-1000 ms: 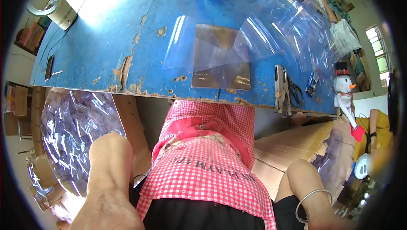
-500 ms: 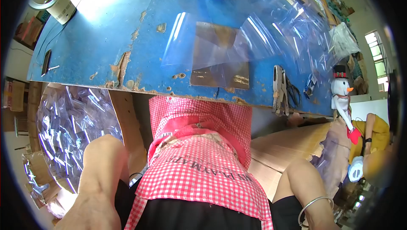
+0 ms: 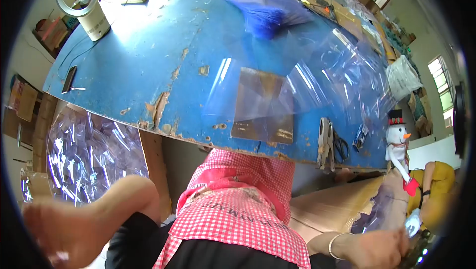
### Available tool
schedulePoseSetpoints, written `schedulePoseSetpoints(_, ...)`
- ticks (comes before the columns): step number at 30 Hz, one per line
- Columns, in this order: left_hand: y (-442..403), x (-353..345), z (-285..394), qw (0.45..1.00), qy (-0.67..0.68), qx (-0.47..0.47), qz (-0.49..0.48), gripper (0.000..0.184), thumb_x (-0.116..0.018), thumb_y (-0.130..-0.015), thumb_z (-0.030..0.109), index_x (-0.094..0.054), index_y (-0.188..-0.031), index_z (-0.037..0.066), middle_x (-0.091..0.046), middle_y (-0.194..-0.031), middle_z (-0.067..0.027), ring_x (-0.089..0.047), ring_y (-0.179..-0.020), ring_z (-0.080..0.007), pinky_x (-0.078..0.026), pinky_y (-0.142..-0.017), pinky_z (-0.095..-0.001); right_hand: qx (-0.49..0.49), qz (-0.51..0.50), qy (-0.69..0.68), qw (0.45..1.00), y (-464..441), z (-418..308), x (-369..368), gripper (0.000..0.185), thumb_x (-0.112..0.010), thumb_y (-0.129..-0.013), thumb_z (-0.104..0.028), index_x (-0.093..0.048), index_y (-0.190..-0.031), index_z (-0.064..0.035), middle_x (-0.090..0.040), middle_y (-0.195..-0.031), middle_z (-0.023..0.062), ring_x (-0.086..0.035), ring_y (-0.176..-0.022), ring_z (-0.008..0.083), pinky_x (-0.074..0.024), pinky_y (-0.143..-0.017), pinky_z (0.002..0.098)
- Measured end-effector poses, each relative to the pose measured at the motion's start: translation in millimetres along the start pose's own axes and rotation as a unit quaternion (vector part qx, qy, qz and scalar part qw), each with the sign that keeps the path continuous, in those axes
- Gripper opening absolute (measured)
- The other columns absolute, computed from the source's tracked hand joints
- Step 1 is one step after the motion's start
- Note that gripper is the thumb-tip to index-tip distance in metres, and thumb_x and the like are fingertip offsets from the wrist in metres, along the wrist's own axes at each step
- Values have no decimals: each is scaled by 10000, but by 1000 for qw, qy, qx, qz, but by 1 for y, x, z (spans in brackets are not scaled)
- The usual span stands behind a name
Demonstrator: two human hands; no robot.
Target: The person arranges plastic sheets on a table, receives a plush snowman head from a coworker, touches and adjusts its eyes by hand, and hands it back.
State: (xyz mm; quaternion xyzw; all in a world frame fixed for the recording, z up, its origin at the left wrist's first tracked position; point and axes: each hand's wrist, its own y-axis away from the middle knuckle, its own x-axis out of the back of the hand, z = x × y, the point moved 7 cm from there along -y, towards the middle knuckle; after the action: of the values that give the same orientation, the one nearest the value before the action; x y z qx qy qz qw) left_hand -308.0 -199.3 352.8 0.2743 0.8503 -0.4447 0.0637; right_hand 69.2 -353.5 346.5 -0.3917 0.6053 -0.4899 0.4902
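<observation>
My left hand (image 3: 62, 232) is at the lower left, beside the box of clear plastic pieces (image 3: 96, 157). It is smeared by motion, so its fingers do not show clearly. At the lower right, my right hand (image 3: 379, 249) is held away from my lap, with a bangle (image 3: 336, 246) on the wrist. Its fingers look bent, but blur hides whether anything is in them. Neither hand touches the blue table (image 3: 148, 65). Clear plastic sheets (image 3: 223, 88) lie across a brown board (image 3: 248, 127) near the table's front edge.
Metal pliers-like tool (image 3: 325, 142), dark-handled scissors (image 3: 341, 149) and a small blue item (image 3: 361, 136) lie at the front right. Blue-tinted sheets (image 3: 267, 16) are stacked farther back. A snowman figure (image 3: 396, 137) stands right; a person in yellow (image 3: 439, 184) sits beyond. Cardboard (image 3: 322, 209) is below.
My view has tilted up, showing more of the table's far side. Both hands have come into view, spread out to the left and right. The things on the table look unmoved.
</observation>
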Motion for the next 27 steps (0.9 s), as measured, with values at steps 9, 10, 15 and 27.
schedulePoseSetpoints(9,294,-31,-50,533,-82,821,-188,269,-488,-875,10,-575,-1126,-36,-596,-1131,-140,-530,-1091,-185,-389,-959,-338,-503,-458,-187,709,265,55,-56,319,-507,-885,-74,-375,-595,-56,-371,-502,-2,-340,-441,85,-257,-411,266)
schedulePoseSetpoints(10,285,-54,-55,517,12,832,-200,267,-481,-881,28,-573,-1121,-46,-601,-1107,-158,-541,-1079,-203,-393,-960,-352,-430,-515,-166,723,270,43,-65,322,-507,-891,-78,-373,-600,-51,-344,-495,1,-313,-437,86,-241,-406,273)
schedulePoseSetpoints(15,261,-132,-41,367,414,825,-119,319,-432,-949,184,-536,-1126,-60,-582,-1068,-183,-553,-1015,-273,-406,-920,-392,-381,-582,-225,682,293,12,-92,311,-612,-853,-108,-434,-606,-42,-384,-498,97,-406,-404,225,-308,-409,338)
schedulePoseSetpoints(27,229,-195,-34,275,601,751,-10,407,-360,-979,177,-408,-1249,-124,-516,-1127,-250,-493,-1053,-327,-384,-920,-364,-333,-608,-304,653,301,-19,-121,337,-658,-825,-141,-434,-596,-37,-414,-516,94,-424,-419,235,-318,-415,341)
